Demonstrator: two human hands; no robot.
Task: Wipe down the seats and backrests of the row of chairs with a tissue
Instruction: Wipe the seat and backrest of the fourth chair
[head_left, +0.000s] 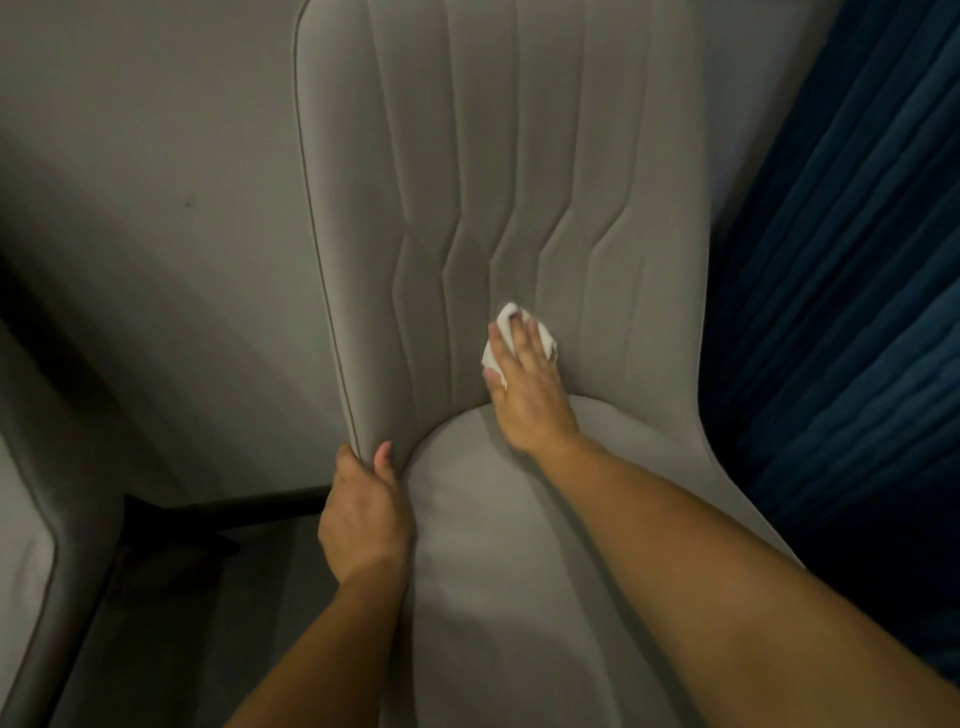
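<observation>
A grey upholstered chair fills the view, its stitched backrest (467, 182) rising above the rounded seat (509, 545). My right hand (524, 389) presses a crumpled white tissue (506, 319) flat against the lower backrest, just above the seam with the seat, fingers spread over it. My left hand (363, 514) grips the left edge of the chair where backrest and seat meet, thumb on the front and fingers hidden behind the piping.
A second grey chair (26, 545) shows partly at the left edge. Between the two chairs lie a dark floor and a black chair leg (208, 514). A pale wall (156, 208) stands behind. A dark blue curtain (841, 312) hangs close on the right.
</observation>
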